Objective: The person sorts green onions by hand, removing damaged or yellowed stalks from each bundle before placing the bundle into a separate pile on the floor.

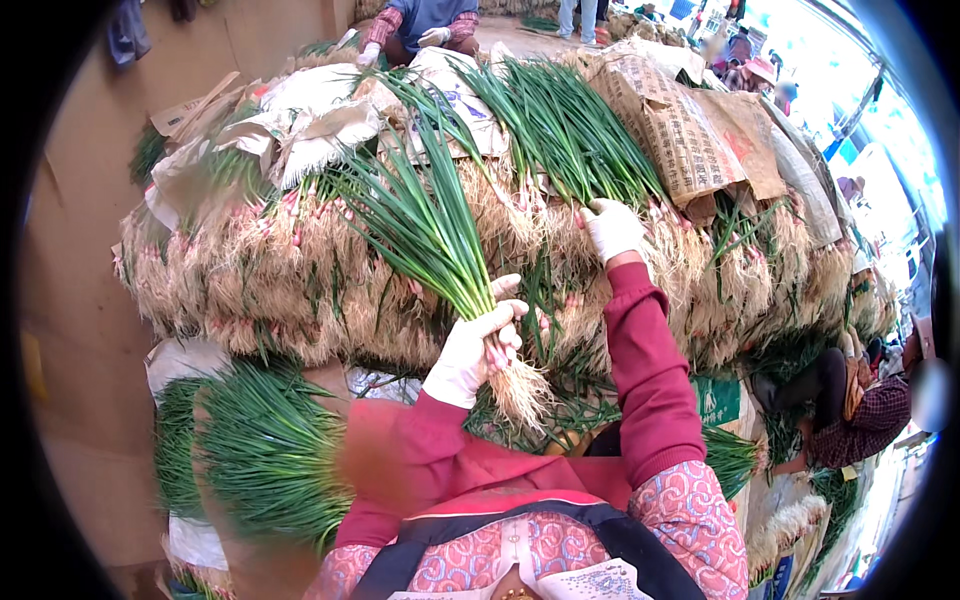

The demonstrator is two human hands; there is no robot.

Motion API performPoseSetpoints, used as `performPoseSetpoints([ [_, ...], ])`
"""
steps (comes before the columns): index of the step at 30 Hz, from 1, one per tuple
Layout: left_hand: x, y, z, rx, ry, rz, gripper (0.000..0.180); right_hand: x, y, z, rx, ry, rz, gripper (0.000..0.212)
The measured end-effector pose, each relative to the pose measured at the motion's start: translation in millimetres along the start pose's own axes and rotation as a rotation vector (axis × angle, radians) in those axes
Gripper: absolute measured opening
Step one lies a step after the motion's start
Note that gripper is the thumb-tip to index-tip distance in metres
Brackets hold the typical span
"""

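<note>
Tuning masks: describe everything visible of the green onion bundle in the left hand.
The bundle of long green onions has slim green leaves fanning toward the upper left, pale lower stems, pinkish-white bases and stringy, straw-coloured roots at the lower right. The white-gloved left hand wraps around it near the bases; no tie shows. It slants in front of a tan, root-fringed onion stack; whether leaf tips touch that is unclear.

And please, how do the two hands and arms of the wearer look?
The left hand and right hand wear white gloves. Maroon oversleeves, the right one ruffled at its cuff, lead up to pink sleeves with a swirling pattern.
</note>
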State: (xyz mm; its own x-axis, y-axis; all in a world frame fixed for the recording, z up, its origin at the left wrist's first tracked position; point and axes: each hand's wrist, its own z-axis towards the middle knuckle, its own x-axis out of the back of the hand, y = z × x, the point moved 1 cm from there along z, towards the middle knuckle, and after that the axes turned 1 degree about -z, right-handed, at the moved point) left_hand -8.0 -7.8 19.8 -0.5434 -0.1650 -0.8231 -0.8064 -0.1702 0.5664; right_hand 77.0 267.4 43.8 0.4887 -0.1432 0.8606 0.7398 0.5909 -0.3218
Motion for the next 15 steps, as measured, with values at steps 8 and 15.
performPoseSetpoints([
  [8,1,-4,7,0.008,-0.005,-0.049,0.047,-17,-6,30,-0.004,0.070,-0.089,0.022],
  [15,3,-1,4,-0.014,-0.009,-0.050,0.048,43,9,26,-0.326,-0.122,1.117,0.024],
])
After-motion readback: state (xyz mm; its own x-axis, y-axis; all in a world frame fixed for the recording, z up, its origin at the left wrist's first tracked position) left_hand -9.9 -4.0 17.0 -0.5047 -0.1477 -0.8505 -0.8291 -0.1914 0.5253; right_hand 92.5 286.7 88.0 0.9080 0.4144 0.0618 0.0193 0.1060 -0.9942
